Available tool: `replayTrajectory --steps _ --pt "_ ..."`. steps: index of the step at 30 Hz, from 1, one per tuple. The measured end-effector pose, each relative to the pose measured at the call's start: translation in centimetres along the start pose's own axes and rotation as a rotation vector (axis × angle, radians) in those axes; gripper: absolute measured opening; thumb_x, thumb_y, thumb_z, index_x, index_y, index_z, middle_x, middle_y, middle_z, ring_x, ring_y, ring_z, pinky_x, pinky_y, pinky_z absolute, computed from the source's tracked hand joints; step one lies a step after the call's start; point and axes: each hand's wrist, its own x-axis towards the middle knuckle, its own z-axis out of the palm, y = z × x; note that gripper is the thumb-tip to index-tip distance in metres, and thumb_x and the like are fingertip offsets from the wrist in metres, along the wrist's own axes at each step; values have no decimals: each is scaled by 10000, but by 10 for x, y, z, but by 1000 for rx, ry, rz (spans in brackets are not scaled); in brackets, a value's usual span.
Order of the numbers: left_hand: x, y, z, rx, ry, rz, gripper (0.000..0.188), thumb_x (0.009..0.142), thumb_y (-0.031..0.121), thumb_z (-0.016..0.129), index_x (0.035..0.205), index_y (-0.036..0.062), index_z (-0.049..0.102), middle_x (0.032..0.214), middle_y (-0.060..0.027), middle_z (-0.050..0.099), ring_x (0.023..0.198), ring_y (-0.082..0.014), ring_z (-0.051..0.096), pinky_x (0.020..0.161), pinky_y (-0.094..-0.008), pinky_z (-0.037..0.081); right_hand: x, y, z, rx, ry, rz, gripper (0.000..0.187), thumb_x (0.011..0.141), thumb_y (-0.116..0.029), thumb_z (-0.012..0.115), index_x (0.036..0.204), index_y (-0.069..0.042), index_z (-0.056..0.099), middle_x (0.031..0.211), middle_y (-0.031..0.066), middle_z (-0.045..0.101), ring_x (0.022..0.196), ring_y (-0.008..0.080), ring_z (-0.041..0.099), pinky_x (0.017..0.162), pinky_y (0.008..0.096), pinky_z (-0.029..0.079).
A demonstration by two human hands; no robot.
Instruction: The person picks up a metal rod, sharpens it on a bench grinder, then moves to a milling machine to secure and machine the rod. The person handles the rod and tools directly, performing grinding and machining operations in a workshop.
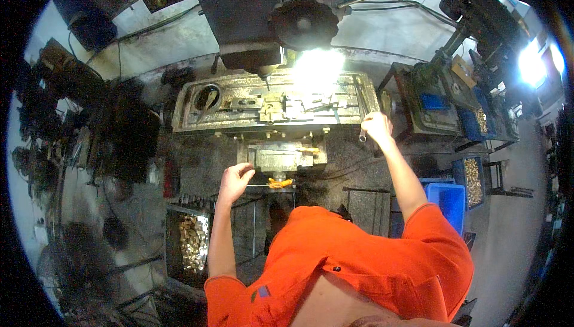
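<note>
My right hand (376, 127) is closed at the right end of the machine table (239, 124), round a spanner (362, 137) whose metal ring end shows below the fingers. The rest of the spanner is hidden in the hand. My left hand (236, 182) hovers in front of the table, thumb and fingers apart, with nothing visible between them. Just right of it is a crank handle (280, 183) wrapped in orange, with a thin rod reaching toward my fingers. On the table, a vise-like fixture (272, 109) sits beneath the machine's spindle (267, 79).
A bright lamp (320, 67) glares over the table's back. At lower left stands a bin of metal parts (194, 240). To the right are a blue crate (445, 204), a tray of brass-coloured parts (472, 182) and a side bench (427, 124).
</note>
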Motion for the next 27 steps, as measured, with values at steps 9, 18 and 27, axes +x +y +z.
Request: replayTrajectory --steps 9,18,27 --pt "-17 33 1 53 -26 -4 265 796 139 638 1004 -25 630 918 -123 673 832 -172 641 753 -292 496 82 1 23 -159 -95 25 283 581 -216 621 789 -37 689 873 197 655 874 321 637 776 393 492" --pt "-53 2 -2 81 33 -86 260 795 140 636 1002 -18 632 899 -114 676 815 -166 643 735 -287 500 109 14 32 -96 -104 112 379 583 -238 648 888 -13 672 942 211 644 933 321 619 795 359 490" --pt "-51 3 12 136 -128 -131 334 789 216 646 1039 -3 615 922 -152 662 855 -229 647 752 -325 486 123 39 28 446 -46 218 170 652 -175 627 607 -12 615 512 49 532 433 136 503 382 305 371"
